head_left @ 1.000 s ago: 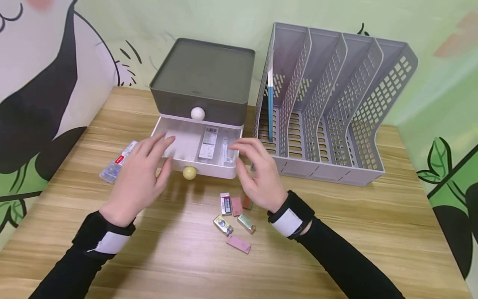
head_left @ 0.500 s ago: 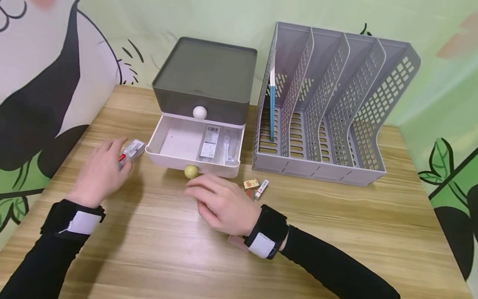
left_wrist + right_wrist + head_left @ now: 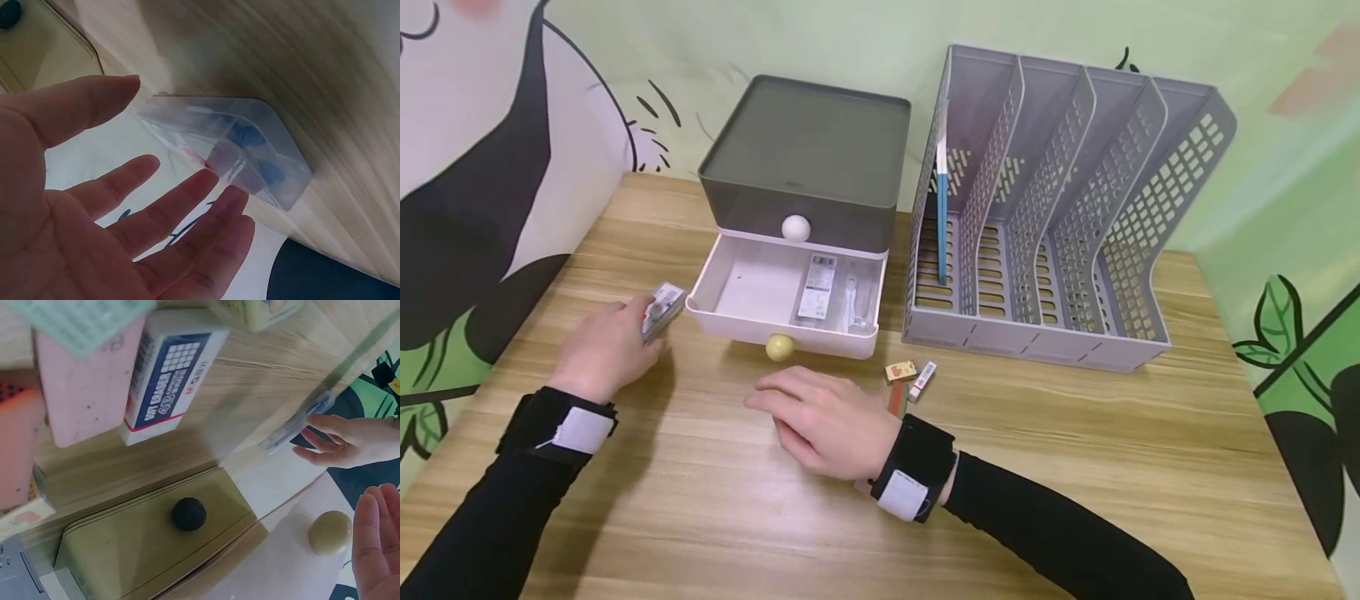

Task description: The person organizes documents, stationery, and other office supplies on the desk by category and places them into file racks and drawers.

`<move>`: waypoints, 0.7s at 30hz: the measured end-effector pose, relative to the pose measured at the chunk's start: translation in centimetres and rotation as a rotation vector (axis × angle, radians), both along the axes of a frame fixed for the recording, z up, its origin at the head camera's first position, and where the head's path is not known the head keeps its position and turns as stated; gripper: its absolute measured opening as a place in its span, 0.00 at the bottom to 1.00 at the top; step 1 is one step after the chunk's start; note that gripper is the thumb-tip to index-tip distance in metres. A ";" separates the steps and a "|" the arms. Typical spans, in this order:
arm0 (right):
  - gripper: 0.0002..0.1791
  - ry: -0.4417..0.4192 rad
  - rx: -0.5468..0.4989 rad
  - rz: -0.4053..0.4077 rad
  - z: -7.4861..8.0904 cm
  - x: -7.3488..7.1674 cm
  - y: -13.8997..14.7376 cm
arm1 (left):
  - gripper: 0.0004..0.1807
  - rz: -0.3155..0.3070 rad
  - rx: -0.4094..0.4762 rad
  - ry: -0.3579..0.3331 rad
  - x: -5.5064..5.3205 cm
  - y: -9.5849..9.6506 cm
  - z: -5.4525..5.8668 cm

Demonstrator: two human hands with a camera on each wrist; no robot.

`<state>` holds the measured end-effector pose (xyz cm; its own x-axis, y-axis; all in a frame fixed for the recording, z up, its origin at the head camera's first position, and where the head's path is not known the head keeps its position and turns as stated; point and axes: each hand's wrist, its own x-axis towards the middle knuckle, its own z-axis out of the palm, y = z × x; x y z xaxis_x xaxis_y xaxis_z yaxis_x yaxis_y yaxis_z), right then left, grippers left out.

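My left hand (image 3: 606, 354) is at a clear plastic box (image 3: 664, 310) with a red mark on its label, left of the drawer unit. In the left wrist view the thumb and fingers are spread, and the same box (image 3: 250, 140) shows bluish contents; whether the fingertips touch it I cannot tell. My right hand (image 3: 831, 425) hovers over the table before the pulled-out white drawer (image 3: 737, 325), fingers loosely bent and holding nothing. Close by are a yellow eraser (image 3: 900, 372), a white-sleeved eraser (image 3: 922, 381) and an orange-green eraser (image 3: 897, 398). The right wrist view shows a blue-and-white boxed eraser (image 3: 175, 375) and a pink eraser (image 3: 90, 381).
Inside the drawer, at its right, lie a labelled clear pack (image 3: 817, 287) and a slim clear item (image 3: 852, 304). A dark grey lid (image 3: 812, 137) tops the unit. To the right stands a grey file rack (image 3: 1037, 329) with a blue-and-white item (image 3: 942, 217) in its left slot.
Both hands have left the drawer's sides. The left hand has gone left to the plastic box, which now sits at a changed angle. The right hand has moved left and towards me.
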<state>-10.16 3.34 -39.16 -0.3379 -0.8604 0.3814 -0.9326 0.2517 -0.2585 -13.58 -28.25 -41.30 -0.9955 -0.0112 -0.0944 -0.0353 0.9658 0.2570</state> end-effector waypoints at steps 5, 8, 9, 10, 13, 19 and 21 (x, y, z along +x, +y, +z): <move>0.21 -0.043 0.027 -0.016 -0.4 -0.3 -0.1 | 0.34 0.005 -0.022 -0.011 -0.1 0.2 -0.1; 0.22 -0.063 0.027 -0.017 -0.6 -0.5 -0.2 | 0.33 0.015 -0.028 -0.022 -0.2 0.1 -0.1; 0.22 -0.067 0.027 -0.018 -0.6 -0.5 -0.1 | 0.33 0.017 -0.030 -0.019 -0.2 0.1 -0.2; 0.22 -0.073 0.027 -0.018 -0.7 -0.5 -0.1 | 0.32 0.019 -0.031 -0.015 -0.2 0.1 -0.3; 0.22 -0.082 0.023 -0.017 -0.6 -0.5 -0.1 | 0.32 0.028 -0.029 0.002 -0.2 0.0 -0.7; 0.21 -0.068 -0.011 -0.014 -0.1 -0.6 0.1 | 0.34 0.017 0.001 0.031 0.1 -0.1 -1.0; 0.20 -0.057 -0.037 -0.009 0.1 -0.7 0.3 | 0.35 0.011 0.014 0.039 0.4 0.0 -0.8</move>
